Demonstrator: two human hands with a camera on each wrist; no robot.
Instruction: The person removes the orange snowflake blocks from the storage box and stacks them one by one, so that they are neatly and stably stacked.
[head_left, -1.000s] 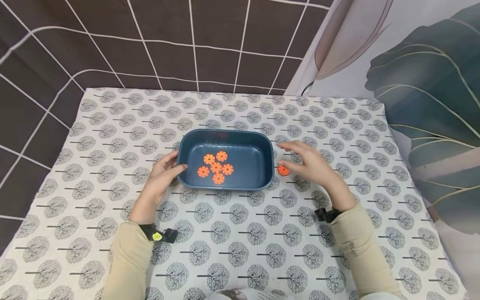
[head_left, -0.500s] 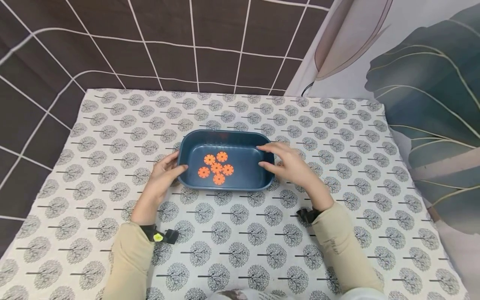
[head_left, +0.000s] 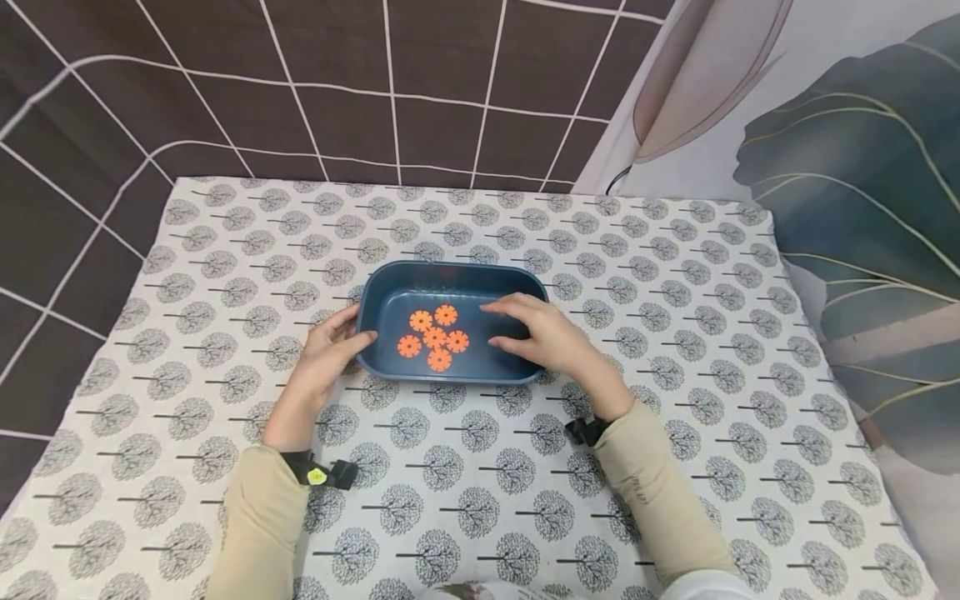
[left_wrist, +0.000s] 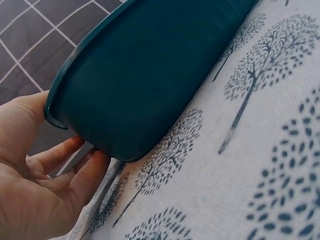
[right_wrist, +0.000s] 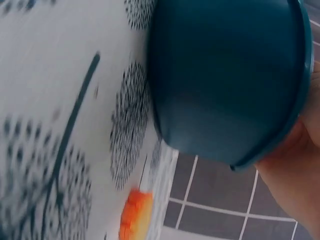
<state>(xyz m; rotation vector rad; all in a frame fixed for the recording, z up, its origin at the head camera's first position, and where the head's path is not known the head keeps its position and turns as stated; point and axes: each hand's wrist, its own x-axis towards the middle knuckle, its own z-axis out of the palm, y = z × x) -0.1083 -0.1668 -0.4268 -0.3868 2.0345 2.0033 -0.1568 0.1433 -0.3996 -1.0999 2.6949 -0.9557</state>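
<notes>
The left grip pinches one end of the blue dish, thumb hooked over the rim, fingers against the outer wall. The right grip hangs over the dish's other end — thumb and forefinger spread with a clear gap between them, nothing seen in that gap. Six orange discs lie clustered on the dish floor, just beyond the right fingertips; another, the stray disc, lies outside on the table.

The discs look thin, light and stiff, probably plastic. Lying flat on smooth ground, they would likely skid under a careless push, so the notched edge seems the best hold: thumb and forefinger on opposite sides. The dish looks rigid and slick, best steadied at its rim.

Much of the right grip is hard to read. Its lower fingers are hidden beneath the hand, and the right wrist view loses the fingertips behind the dish wall. There the stray disc is blurred and cut off; the head view does not show it, presumably because the right hand or wrist covers it. Whether the clustered discs interlock or merely touch, I cannot tell.
</notes>
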